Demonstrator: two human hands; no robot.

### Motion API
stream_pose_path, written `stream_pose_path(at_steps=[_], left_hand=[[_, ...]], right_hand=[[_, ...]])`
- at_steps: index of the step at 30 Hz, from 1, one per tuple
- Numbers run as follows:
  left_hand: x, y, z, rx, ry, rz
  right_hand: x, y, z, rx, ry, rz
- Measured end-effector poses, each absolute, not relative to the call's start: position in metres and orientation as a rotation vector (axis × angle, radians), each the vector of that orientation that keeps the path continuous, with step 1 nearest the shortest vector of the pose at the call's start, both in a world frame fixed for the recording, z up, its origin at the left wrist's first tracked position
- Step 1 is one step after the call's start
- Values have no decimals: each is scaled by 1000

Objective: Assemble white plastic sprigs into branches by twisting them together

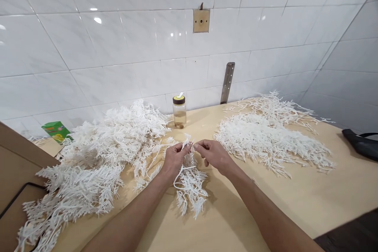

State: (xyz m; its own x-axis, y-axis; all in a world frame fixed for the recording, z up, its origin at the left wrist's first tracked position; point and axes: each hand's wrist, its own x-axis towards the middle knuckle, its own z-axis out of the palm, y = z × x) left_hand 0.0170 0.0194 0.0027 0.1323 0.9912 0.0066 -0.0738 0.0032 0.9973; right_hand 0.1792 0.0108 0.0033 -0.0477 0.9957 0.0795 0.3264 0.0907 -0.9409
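Observation:
My left hand (175, 158) is closed on a white branching sprig (191, 187), which hangs down below the fingers over the table, its tip poking up above them. Close beside it on the right, my right hand (215, 154) has thumb and forefinger pinched at the top of the sprig; what lies between these fingertips is too small to make out. A thin white stem loops under my left hand. To the left lies a large heap of white sprigs (118, 138), and to the right a flatter pile of white sprigs (265, 138).
On the light wooden table (236, 208), a clear bottle (180, 116) with a dark lid stands near the tiled wall. A metal strip (227, 82) leans there. A green box (56, 130) and brown panel (20, 165) are left; a black object (362, 143) is far right.

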Motion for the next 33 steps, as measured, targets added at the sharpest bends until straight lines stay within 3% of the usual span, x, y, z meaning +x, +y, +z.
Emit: stream_pose_path(at_steps=[6, 13, 18, 25, 33], left_hand=[[20, 23, -3, 1199, 963, 1154], [19, 22, 1, 1464, 1187, 1278], [23, 21, -5, 1504, 1315, 1295], [30, 10, 3, 1385, 1054, 1286], [27, 13, 5, 976, 1031, 1087]], right_hand=[[172, 8, 12, -1481, -1486, 837], [162, 4, 8, -1533, -1728, 527], [153, 5, -1, -1563, -1711, 521], [173, 21, -6, -1779, -1406, 770], [232, 22, 12, -1812, -1196, 58]])
